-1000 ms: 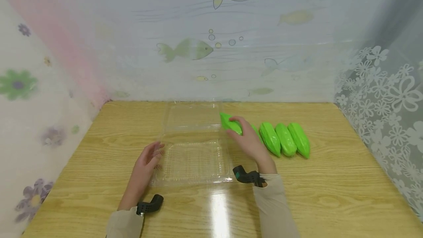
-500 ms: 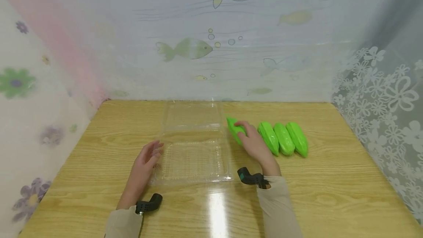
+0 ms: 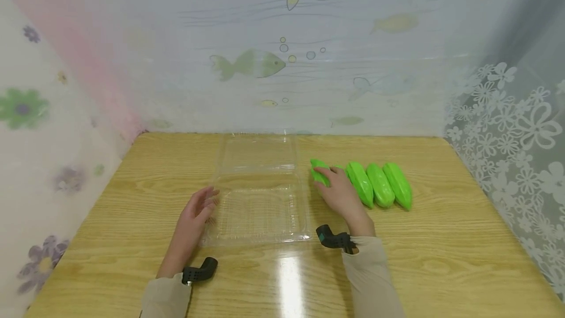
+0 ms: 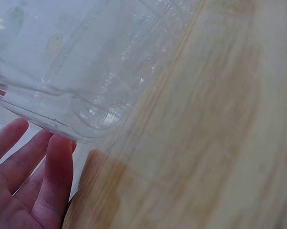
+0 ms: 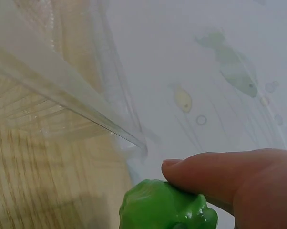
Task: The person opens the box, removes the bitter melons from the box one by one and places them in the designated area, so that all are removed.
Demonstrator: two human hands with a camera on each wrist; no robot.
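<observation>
My right hand [image 3: 345, 198] grips a bright green, glossy, ridged pod-shaped vegetable [image 3: 320, 172], with the thumb along its top in the right wrist view. Its lumpy end [image 5: 158, 207] shows below the thumb there; the fingers on its far side are hidden. A clear plastic clamshell box [image 3: 304, 210] lies with its lid [image 3: 260, 153] laid back, left of this hand. Loosely bent, the fingers of my left hand [image 3: 192, 217] rest at the box's left rim. In the left wrist view their tips come right up to the clear rim [image 4: 53, 129].
Several more green vegetables [image 3: 380, 185] lie side by side to the right of the right hand, one of them mostly hidden behind it. The wooden table [image 3: 450, 254] meets a fish-printed curtain [image 3: 375, 102] at the back.
My right hand has drawn right, away from the box and toward the row, still holding the green vegetable. The left hand and the box have stayed in place.
</observation>
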